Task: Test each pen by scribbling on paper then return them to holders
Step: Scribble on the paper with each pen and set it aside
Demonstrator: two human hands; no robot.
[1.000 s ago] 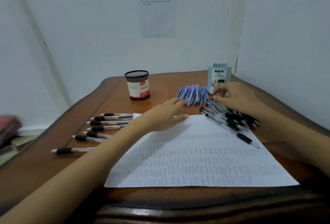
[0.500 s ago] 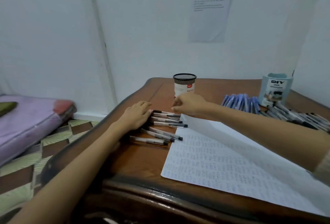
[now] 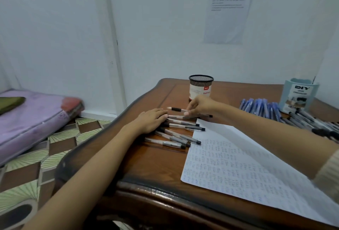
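The table [image 3: 165, 163] stands in a corner of white walls, with a printed sheet [image 3: 229, 13] stuck on the wall behind it. A purple mattress [image 3: 33, 114] lies on the tiled floor [image 3: 60, 143] to the left.

At the back of the table is a black mesh holder [image 3: 200, 86], its lower part hidden by the right hand [image 3: 200, 105] just in front of it. A blue holder [image 3: 299, 95] stands at the far right. In front of the blue holder lie a bunch of blue pens [image 3: 260, 106] and a heap of dark pens [image 3: 311, 121], the latter partly covered by the right forearm. That forearm reaches across the paper [image 3: 238, 165], which lies near the front edge and is filled with scribbles.

A row of clear pens [image 3: 179, 132] lies on the bare wood just left of the paper. Their long axes run left to right, slightly fanned, with grip ends to the left and dark back ends toward the paper.

The left hand [image 3: 152, 119] lies flat on their grip ends, fingers straight. The right hand's fingers pinch the far pen [image 3: 176, 109] at the back of the row. This pen is level, its tip pointing left and its black grip clear of the fingers.
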